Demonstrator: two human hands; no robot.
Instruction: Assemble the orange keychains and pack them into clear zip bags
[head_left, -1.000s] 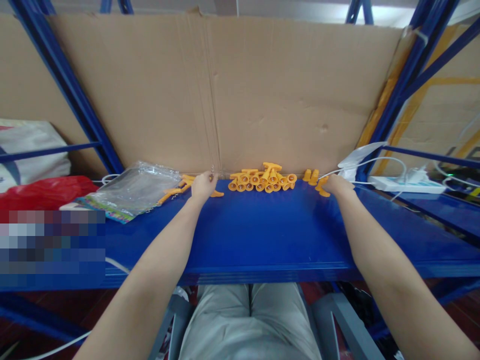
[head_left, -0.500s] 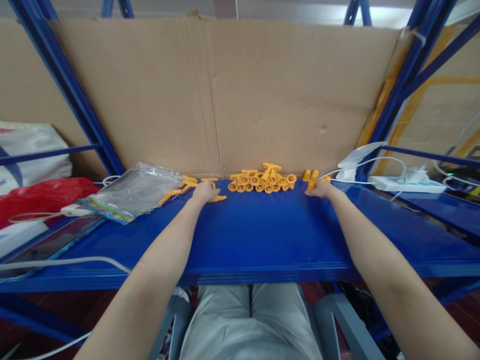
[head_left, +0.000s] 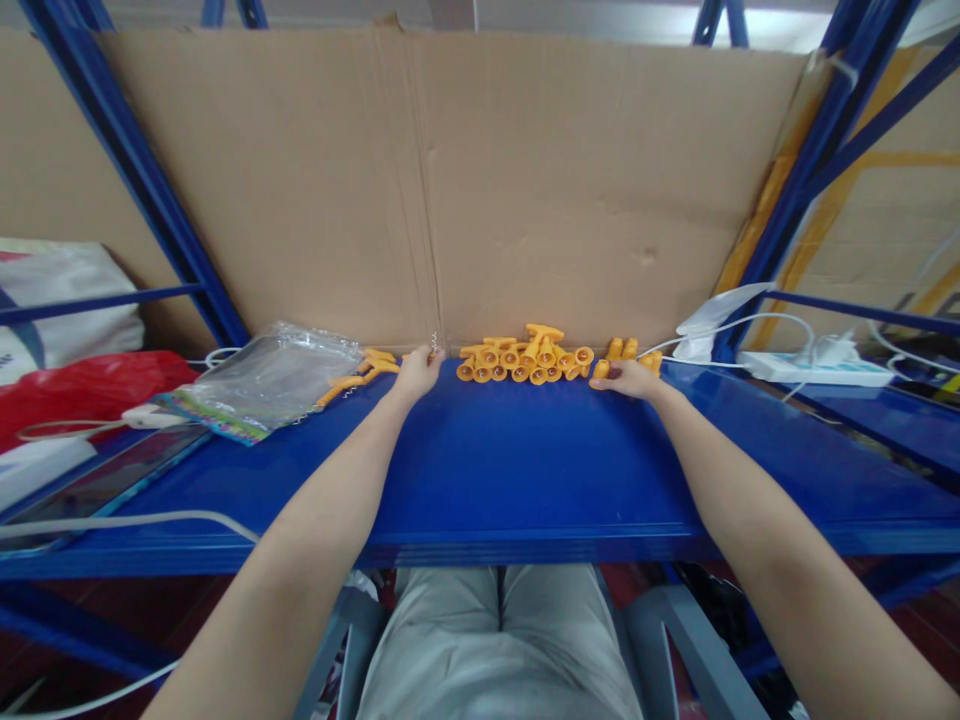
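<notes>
person's left hand [head_left: 418, 372] grips a thin metal spiral [head_left: 434, 344], its 1 o'clock; right hand [head_left: 631, 379] pinches a smooth yellow plastic cone [head_left: 600, 372], its 9 o'clock; heaped flared yellow plastic pieces [head_left: 531, 353] between.

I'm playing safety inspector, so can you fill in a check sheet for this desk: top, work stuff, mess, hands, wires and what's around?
Surface: shiny blue table.
Work things: heap of yellow pieces in the middle; yellow handles left of it.
Clutter: clear bag and red bag on the left.
Left hand: closed, metal spiral poking up.
Right hand: holding a yellow cap.
Cables: white cable at left; others near the power strip, right.
Surroundings: cardboard behind, blue post each side.
</notes>
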